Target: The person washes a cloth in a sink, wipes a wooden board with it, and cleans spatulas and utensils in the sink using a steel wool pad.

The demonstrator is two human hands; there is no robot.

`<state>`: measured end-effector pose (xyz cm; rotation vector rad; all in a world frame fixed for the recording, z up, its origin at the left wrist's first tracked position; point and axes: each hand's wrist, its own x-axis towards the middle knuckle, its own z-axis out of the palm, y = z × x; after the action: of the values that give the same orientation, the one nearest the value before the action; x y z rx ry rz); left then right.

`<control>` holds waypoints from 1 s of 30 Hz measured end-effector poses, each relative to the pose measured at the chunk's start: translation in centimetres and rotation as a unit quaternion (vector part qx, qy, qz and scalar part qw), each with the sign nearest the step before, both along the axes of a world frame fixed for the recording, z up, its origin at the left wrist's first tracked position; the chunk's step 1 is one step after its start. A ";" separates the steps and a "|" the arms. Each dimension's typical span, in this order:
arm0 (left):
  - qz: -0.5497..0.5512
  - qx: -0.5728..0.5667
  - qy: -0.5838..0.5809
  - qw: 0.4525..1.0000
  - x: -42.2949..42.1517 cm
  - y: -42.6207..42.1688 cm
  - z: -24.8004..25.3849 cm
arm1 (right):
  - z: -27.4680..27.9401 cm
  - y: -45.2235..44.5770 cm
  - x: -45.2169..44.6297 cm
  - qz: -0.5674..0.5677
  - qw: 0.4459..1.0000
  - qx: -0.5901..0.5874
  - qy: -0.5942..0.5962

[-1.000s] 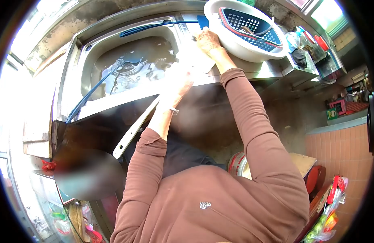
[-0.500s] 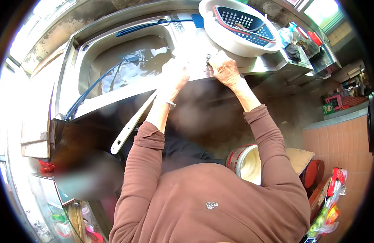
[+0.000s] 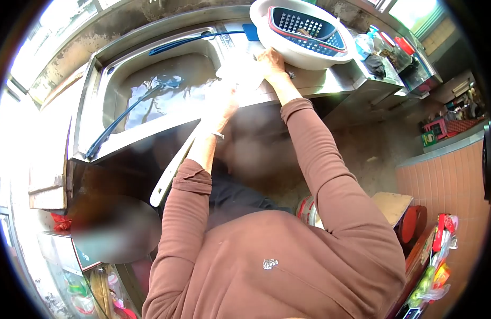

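Note:
My left hand [image 3: 223, 106] is closed around a long pale-handled utensil [image 3: 173, 173] at the sink's front edge. Its handle slants down beside my left forearm and has a hole at the end; glare washes out its far end. My right hand [image 3: 272, 63] is at the far right side of a bright white shape [image 3: 244, 73], fingers curled at its edge. Whether that shape is the utensil's head I cannot tell. A small dark scrubber [image 3: 291, 75], perhaps steel wool, lies on the counter just right of my right wrist.
A metal sink [image 3: 110, 101] with murky water is at the left, a dark blue strip [image 3: 115, 125] crossing its rim. A white basin [image 3: 264, 40] holding a blue perforated basket [image 3: 330, 45] stands behind my right hand. Jars [image 3: 402, 50] are farther right; a bucket [image 3: 306, 210] is below.
My right hand has moved left and away from me, to the bright shape. The scrubber, earlier at its fingers, now lies apart on the counter. My left hand keeps hold of the utensil.

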<state>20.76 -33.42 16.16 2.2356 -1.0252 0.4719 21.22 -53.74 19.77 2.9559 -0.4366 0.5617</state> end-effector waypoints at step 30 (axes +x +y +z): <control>0.087 -0.080 -0.164 0.979 -1.5 2.0 -1.2 | -0.2 2.1 3.1 0.038 0.999 -0.036 -0.011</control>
<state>19.26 -31.47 14.98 2.1539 -0.9157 0.9905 24.32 -51.63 19.60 2.9094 -0.3005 0.6047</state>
